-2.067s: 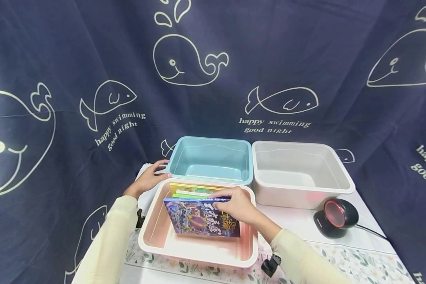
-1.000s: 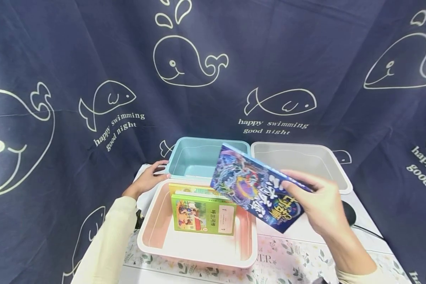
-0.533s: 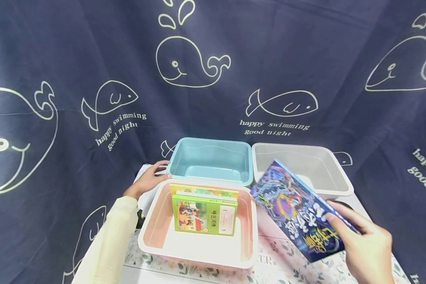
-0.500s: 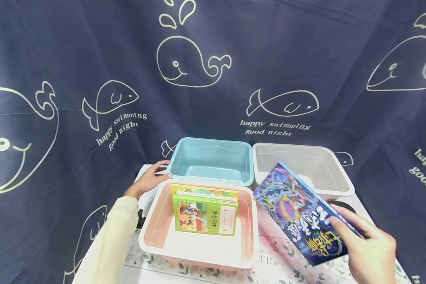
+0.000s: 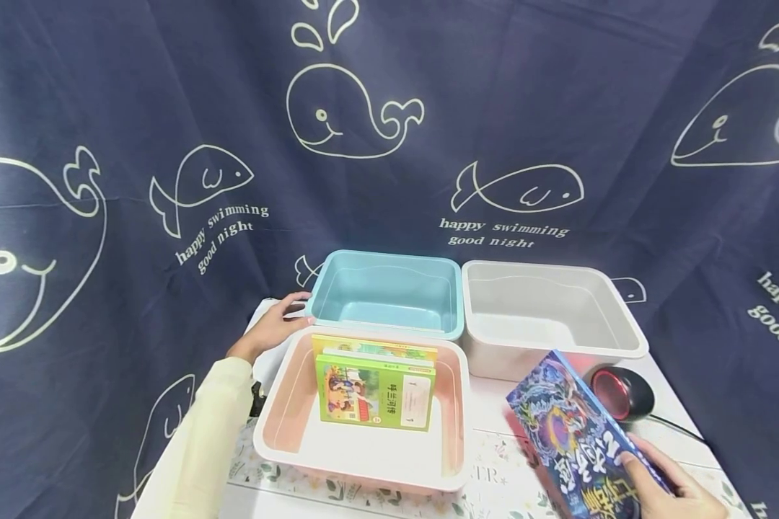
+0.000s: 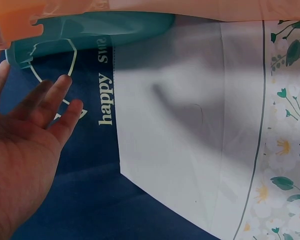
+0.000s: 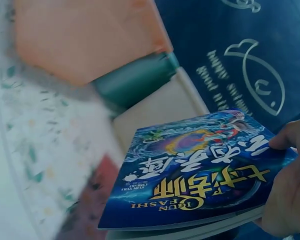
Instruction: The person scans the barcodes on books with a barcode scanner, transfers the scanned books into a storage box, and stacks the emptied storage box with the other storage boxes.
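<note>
A navy cloth (image 5: 363, 191) printed with white whales and fish hangs behind a white tabletop (image 5: 487, 396) bearing a floral strip (image 5: 493, 454). On it stand a pale-blue plastic bin (image 5: 396, 285), a whitish plastic bin (image 5: 516, 362) and, nearer, a peach plastic bin (image 5: 357, 477) (upright yellow and green books (image 5: 376, 396) inside). The left hand (image 5: 274, 328), fingers loosely extended, apparently touches the pale-blue plastic bin's left end. The right hand (image 5: 675, 490) grips a glossy blue illustrated paperback (image 5: 571, 432), tilted over the tabletop near a rounded black device (image 5: 636, 393)

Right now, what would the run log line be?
right hand: holds blue book | left hand: at blue bin | pink bin: green book standing
</note>
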`<state>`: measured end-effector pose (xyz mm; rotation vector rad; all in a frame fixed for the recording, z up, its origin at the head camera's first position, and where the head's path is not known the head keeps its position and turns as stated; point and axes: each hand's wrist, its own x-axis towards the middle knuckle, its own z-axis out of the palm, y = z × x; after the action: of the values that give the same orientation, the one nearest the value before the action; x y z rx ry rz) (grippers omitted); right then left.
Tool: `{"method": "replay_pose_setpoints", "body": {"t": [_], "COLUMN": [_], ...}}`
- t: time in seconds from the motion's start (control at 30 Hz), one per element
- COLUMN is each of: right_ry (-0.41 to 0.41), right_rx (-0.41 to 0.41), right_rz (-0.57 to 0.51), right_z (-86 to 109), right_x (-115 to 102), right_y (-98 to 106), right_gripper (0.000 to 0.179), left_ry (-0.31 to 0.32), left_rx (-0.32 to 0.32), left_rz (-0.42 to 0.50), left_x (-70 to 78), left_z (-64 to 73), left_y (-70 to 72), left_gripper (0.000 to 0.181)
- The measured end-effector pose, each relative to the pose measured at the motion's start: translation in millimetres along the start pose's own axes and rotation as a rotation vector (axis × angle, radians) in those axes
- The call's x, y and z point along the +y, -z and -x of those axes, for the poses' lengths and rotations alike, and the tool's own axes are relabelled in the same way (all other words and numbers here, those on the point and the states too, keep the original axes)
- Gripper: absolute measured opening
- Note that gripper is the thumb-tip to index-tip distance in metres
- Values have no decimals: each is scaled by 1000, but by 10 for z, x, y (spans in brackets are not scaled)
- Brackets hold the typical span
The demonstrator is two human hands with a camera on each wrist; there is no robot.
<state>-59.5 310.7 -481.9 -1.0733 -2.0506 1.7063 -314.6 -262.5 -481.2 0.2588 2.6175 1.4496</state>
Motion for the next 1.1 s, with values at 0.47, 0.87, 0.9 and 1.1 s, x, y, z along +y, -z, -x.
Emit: {"method": "replay_pose_setpoints", "body": {"t": [0.47,0.87,0.9,1.1], "right_ry": [-4,-62,-55,189], "right_rx": [62,-18,-17,138], "right_rz": [155,163,137,-156], "right_z": [-206,-200,-183,4], "right_x": [560,282,220,-241], "right_y": [-62,-45,-27,-45], "right_gripper": [23,35,33,30], "left_ry": [40,22,21,20], "left_rx": [-2,-6,-9,-7], "left_rz": [-8,-15,-19,-23], "left_x": [-52,-49,-39,-23], "left_z": [-29,-37,-32,-9], "left_y": [-18,-11,-8,-1], "left_gripper": [63,63,63,63]}}
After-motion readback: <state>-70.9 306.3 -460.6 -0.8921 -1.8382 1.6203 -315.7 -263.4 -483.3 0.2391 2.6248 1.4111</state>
